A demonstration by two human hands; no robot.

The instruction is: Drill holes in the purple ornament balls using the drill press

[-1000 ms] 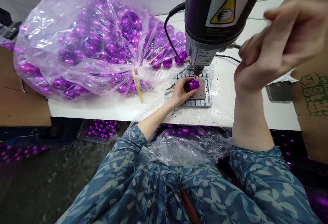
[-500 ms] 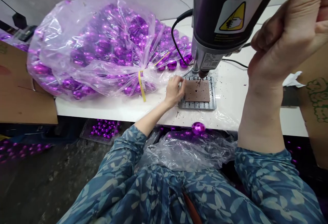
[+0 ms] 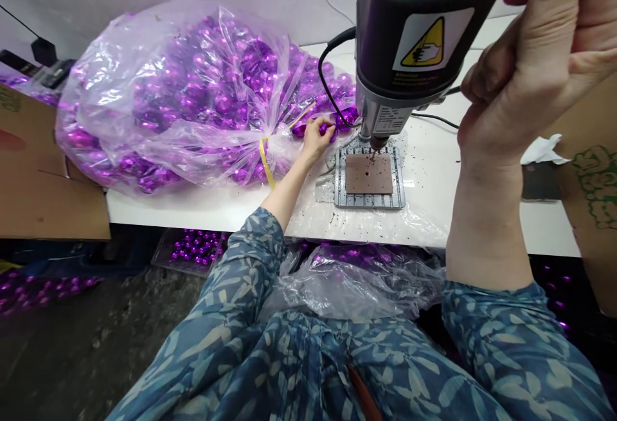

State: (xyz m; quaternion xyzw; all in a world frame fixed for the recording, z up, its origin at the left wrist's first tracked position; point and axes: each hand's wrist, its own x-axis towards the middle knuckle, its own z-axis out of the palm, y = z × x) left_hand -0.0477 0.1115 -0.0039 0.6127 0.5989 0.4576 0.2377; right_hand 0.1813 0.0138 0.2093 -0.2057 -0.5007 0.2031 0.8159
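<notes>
My left hand (image 3: 318, 138) is at the mouth of the plastic bag, its fingers closed around a shiny purple bauble (image 3: 324, 128); more purple baubles (image 3: 344, 119) lie just beside it. My right hand (image 3: 540, 54) is raised at the upper right, its fingers curled round the lever of a bench drill (image 3: 409, 29); the grip itself is hidden by the hand. Under the drill bit (image 3: 374, 154), a brown board (image 3: 369, 180) with a small hole lies on the slotted metal base (image 3: 398, 199). No bauble sits on the board.
A big clear bag of purple baubles (image 3: 183, 93), tied with yellow ribbon (image 3: 266, 162), fills the left of the white table (image 3: 193, 212). Dark shavings dot the tabletop. An open plastic bag (image 3: 357, 286) hangs at my lap. Cardboard boxes (image 3: 48, 170) flank the table.
My left hand has moved from the board up and left to the loose baubles and taken one. The bauble that was at the table's front edge is gone from there. My right hand stays on the lever.
</notes>
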